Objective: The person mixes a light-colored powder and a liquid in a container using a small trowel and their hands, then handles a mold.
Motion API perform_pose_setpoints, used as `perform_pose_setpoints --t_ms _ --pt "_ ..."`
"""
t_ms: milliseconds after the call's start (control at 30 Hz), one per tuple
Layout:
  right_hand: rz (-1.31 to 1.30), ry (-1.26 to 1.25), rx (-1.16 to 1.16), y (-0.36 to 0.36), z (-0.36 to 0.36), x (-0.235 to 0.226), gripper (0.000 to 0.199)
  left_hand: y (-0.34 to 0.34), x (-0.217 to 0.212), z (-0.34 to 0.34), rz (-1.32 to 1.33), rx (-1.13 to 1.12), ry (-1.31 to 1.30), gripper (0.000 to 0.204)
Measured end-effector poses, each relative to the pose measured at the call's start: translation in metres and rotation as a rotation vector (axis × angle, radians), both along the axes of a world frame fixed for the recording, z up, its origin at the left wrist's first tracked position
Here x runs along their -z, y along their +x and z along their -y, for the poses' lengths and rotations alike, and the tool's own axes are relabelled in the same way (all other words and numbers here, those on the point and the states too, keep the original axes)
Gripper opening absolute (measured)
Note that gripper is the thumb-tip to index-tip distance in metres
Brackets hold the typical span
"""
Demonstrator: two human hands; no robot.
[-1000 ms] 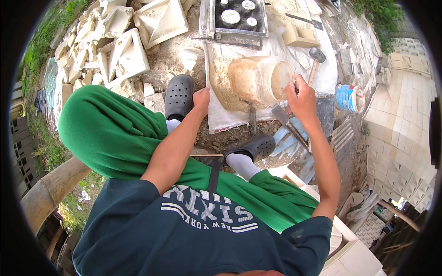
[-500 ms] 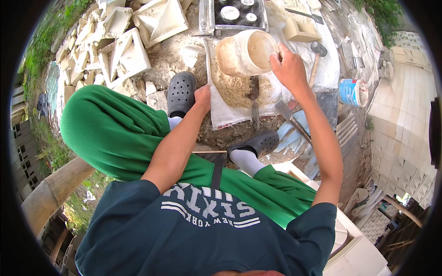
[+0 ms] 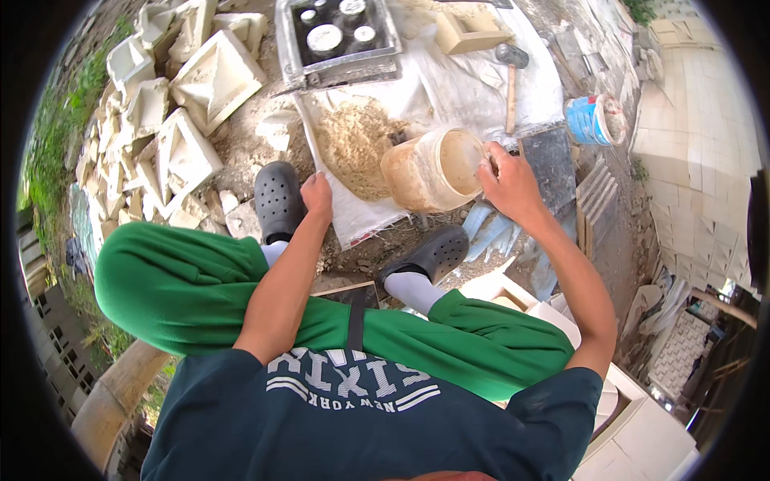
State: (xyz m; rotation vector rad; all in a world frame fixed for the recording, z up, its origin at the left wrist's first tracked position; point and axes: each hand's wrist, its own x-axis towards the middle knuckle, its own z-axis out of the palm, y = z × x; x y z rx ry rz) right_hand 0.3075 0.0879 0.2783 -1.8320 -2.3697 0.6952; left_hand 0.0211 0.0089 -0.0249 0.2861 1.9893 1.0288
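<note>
My right hand (image 3: 511, 183) grips a dusty, cream-coloured plastic bucket (image 3: 413, 175) at its rim. The bucket is tipped on its side, mouth turned to the right, and a powdery film coats its inside. My left hand (image 3: 318, 193) is closed at the near left edge of a white woven sack sheet (image 3: 341, 210), pinching that edge by my shoe. Spread on the sheet, left of the bucket, lies a heap of tan sandy powder (image 3: 353, 140). Whether the bucket touches the sheet I cannot tell.
Broken cream plaster moulds (image 3: 216, 80) pile up at the far left. A dark box mould (image 3: 337, 40) with round white-topped posts stands beyond the sheet. A mallet (image 3: 512, 80), a cream tray (image 3: 472, 32) and a blue-and-white paint bucket (image 3: 589, 120) lie to the right.
The bucket has come nearer and to the right, off the powder heap, in my right hand. It now covers tools that showed before. My left hand stays on the sheet's edge; the view has shifted.
</note>
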Motion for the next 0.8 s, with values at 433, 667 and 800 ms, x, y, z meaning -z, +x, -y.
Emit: perform_pose_setpoints --t_ms 433,667,800 --pt "-0.249 0.344 1.011 0.379 -0.164 -0.036 0.035 -0.013 0.010 0.018 -0.071 0.101 0.100 0.030" --pt "-0.526 0.307 1.356 0.558 -0.226 0.051 0.039 -0.009 0.001 0.012 -0.213 0.246 0.045 0.033" --pt "-0.659 0.245 1.449 0.542 -0.233 0.095 0.037 -0.005 -0.010 0.009 -0.245 0.229 0.032 0.033"
